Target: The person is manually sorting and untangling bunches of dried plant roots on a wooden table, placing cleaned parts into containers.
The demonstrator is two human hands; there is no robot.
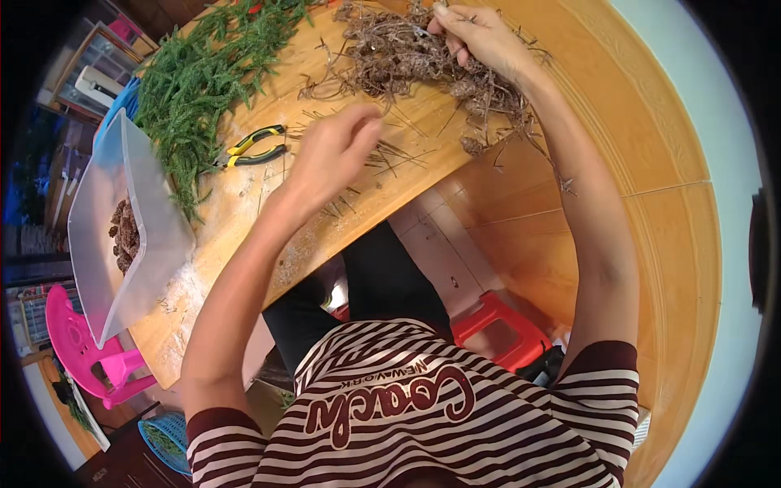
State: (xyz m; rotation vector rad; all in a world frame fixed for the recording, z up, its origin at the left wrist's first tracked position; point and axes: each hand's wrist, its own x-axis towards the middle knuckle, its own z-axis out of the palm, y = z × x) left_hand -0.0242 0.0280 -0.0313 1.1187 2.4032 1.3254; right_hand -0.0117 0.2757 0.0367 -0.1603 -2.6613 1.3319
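A tangled heap of brown pine cones (pixel 390 57) with wire stems lies at the far right of the table. Over the heap, my right hand (pixel 480 41) has its fingers bent inward; what they grip is hidden among the cones. My left hand (pixel 338 154) is slightly blurred above the middle of the table, its fingers curled toward the thumb. Whatever it may hold cannot be made out. Thin dark wires (pixel 399 154) lie scattered beneath and beside it. Pliers with yellow and black handles (pixel 256 146) rest to its left, handles spread.
Green artificial pine sprigs (pixel 203 81) cover the table's far left. A translucent plastic bin (pixel 106 244) with pine cones (pixel 124 236) inside stands at the left edge. Below are a pink chair (pixel 81 342), a red stool (pixel 504 333) and a blue basket (pixel 163 439). Wooden panelling (pixel 634 98) borders the right side.
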